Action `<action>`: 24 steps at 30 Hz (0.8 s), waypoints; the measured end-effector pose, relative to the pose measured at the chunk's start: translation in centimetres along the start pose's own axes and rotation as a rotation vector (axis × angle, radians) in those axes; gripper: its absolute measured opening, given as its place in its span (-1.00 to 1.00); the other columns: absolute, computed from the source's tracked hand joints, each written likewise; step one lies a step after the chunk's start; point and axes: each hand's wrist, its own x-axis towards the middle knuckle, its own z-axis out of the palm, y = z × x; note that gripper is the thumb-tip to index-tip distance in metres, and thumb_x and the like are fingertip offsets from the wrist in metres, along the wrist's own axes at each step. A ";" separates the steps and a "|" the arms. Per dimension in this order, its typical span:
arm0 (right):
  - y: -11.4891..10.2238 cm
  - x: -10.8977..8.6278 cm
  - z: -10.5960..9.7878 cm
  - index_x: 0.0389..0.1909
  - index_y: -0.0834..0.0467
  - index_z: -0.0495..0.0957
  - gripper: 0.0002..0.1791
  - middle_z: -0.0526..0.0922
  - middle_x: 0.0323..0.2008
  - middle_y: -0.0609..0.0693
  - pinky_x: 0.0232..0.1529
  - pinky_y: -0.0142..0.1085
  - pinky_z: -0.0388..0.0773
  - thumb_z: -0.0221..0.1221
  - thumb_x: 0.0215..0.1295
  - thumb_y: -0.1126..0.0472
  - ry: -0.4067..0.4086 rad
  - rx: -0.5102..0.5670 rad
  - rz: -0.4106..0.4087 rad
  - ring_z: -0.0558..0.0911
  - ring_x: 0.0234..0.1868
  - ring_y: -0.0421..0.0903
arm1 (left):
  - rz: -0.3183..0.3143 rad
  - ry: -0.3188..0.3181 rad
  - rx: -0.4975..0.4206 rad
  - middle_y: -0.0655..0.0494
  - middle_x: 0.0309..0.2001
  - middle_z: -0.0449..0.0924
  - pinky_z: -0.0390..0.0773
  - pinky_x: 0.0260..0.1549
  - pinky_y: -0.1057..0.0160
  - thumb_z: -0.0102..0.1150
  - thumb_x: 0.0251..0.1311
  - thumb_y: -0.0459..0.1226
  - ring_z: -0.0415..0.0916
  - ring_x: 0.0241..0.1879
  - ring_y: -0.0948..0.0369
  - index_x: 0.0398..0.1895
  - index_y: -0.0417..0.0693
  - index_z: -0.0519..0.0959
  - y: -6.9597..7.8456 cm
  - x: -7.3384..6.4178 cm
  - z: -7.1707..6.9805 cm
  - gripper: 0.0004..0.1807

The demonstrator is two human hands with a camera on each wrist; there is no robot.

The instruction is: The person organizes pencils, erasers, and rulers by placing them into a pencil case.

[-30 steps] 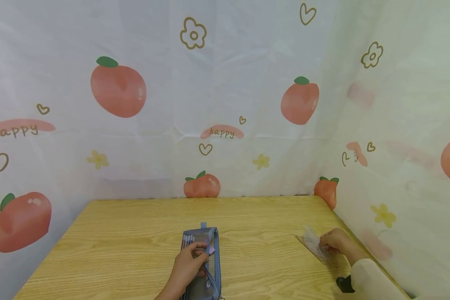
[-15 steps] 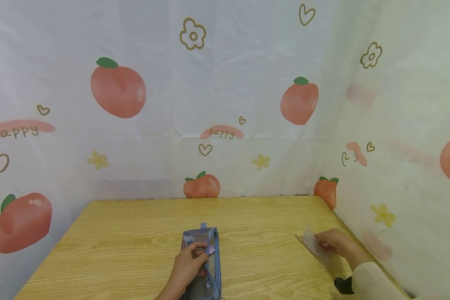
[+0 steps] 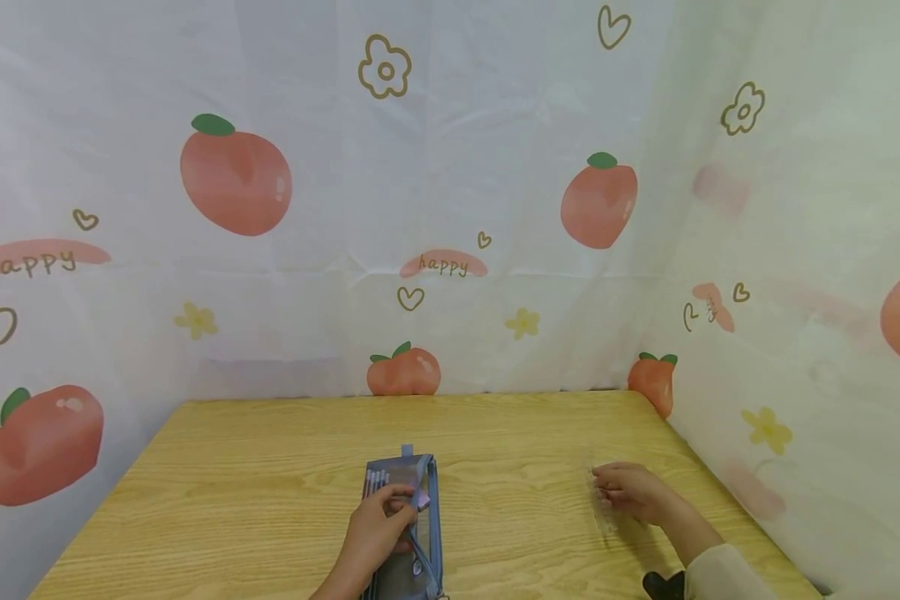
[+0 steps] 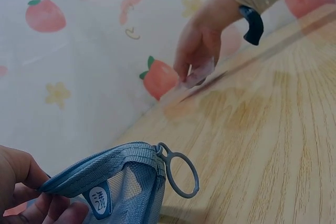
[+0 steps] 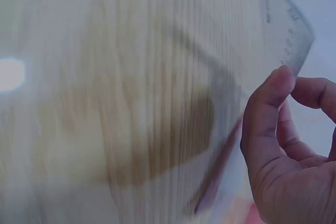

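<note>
Just swung the right hand [image 3: 637, 496] a bit toward nine o'clock over the table [image 3: 525, 475], with a clear plastic piece [image 5: 278, 35] pinched between thumb and forefinger. Printed marks [image 5: 292, 17] near one corner, so probably ruler-ish. Too blurry to tell if touching the wood. Haven't budged the left hand [image 3: 377, 529] at all: clamped on the zip edge [image 4: 94, 172] of the blue mesh pouch [image 3: 401, 577], keeping it gaping just past six o'clock in the head view. Well apart from the right hand, out at roughly three o'clock from the pouch. Closing that gap though, so reads like bringing the plastic over to the mouth.
</note>
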 end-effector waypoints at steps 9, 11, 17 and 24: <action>0.8 1.1 3.7 0.10 0.47 0.23 -0.55 0.51 -0.29 0.05 -0.30 -0.35 0.54 -0.01 0.26 0.29 0.017 0.063 0.008 0.57 -0.32 -0.18 | 0.000 0.003 -0.009 0.05 -0.41 0.49 0.59 -0.60 0.21 0.08 -0.02 -0.35 0.44 -0.45 0.20 -0.03 -0.25 0.47 0.0 0.0 0.0 -0.60; 1.0 1.4 4.5 0.05 0.44 0.27 -0.59 0.52 -0.30 0.04 -0.32 -0.36 0.55 0.01 0.25 0.30 0.010 0.090 0.004 0.58 -0.33 -0.18 | 0.000 0.004 -0.009 0.05 -0.41 0.48 0.59 -0.60 0.21 0.08 -0.02 -0.34 0.44 -0.46 0.20 -0.03 -0.25 0.48 0.1 0.0 0.0 -0.60; 1.5 2.2 6.6 -0.03 0.37 0.35 -0.70 0.53 -0.35 0.02 -0.42 -0.39 0.52 0.00 0.25 0.31 -0.035 0.159 -0.025 0.56 -0.36 -0.18 | 0.008 0.005 0.002 0.04 -0.40 0.48 0.59 -0.62 0.21 0.08 -0.03 -0.34 0.44 -0.48 0.20 -0.04 -0.25 0.48 0.0 0.0 0.0 -0.60; 1.6 2.7 9.0 -0.02 0.38 0.34 -0.71 0.53 -0.35 0.02 -0.44 -0.40 0.49 -0.06 0.28 0.33 -0.105 0.208 -0.031 0.55 -0.36 -0.18 | 0.010 0.028 0.008 0.04 -0.41 0.49 0.58 -0.64 0.21 0.09 -0.04 -0.34 0.45 -0.49 0.21 -0.05 -0.23 0.49 -0.1 0.1 0.2 -0.60</action>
